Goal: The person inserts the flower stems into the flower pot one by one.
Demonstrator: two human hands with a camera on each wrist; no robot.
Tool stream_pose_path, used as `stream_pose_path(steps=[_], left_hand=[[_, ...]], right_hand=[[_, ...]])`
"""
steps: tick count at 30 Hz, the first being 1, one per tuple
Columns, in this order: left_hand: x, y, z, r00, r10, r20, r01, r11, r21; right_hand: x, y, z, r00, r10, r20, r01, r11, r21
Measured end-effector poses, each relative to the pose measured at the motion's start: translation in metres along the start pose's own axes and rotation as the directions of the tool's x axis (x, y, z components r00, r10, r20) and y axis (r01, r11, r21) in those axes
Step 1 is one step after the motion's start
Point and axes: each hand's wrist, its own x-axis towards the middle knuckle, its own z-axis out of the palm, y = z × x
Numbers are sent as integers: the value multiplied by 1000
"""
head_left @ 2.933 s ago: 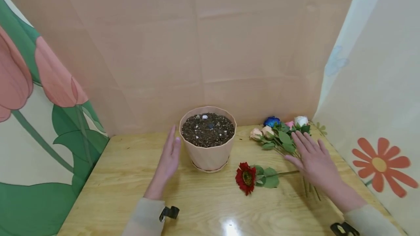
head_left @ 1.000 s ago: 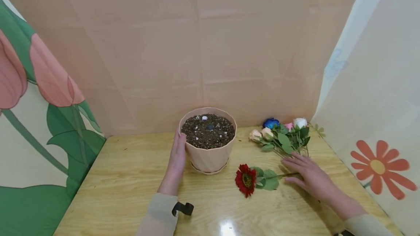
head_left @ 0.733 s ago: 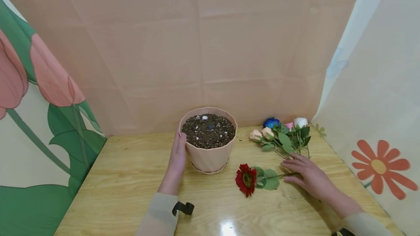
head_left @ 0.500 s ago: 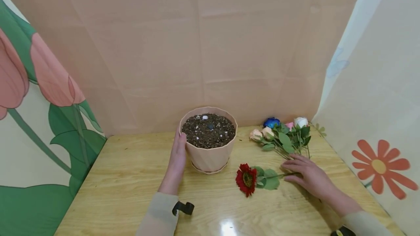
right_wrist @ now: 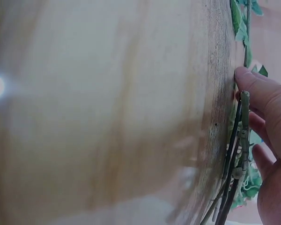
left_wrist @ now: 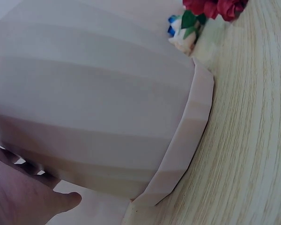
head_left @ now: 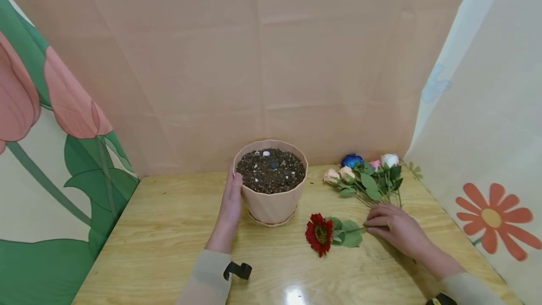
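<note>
My left hand [head_left: 230, 204] lies with straight fingers against the left side of a pale pink flowerpot [head_left: 273, 206] filled with dark soil [head_left: 271, 173]. In the left wrist view the pot's wall [left_wrist: 89, 89] fills much of the picture, with the thumb [left_wrist: 68, 200] beside it. At the right, my right hand [head_left: 395, 229] pinches the stem of a red flower [head_left: 319, 234] with green leaves, which lies on the table. The right wrist view shows the fingertips at this stem [right_wrist: 247, 47], with other stems [right_wrist: 239, 150] running under the hand.
Behind the right hand lies a bunch of roses: blue [head_left: 352, 160], white [head_left: 389, 160], pink and peach ones [head_left: 346, 173]. A saucer [head_left: 273, 222] sits under the pot. The wooden table [head_left: 169, 229] meets a pinkish backdrop [head_left: 190, 84] at the rear.
The left hand has come up against the pot. My right hand has lowered from above the stems, and its fingers have closed on the red flower's stem.
</note>
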Motion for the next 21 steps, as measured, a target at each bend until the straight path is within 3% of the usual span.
stream_pose_path(steps=[11,21], left_hand=[[0,1,1,1000,14,2,-14,1000,-24],[1,-1,1,1000,11,3,-10,1000,-16]], right_hand=[[1,1,2,999,-9,-37,7,998,-55],[2,-2,2,996,25,-89,-26,1000,-11]])
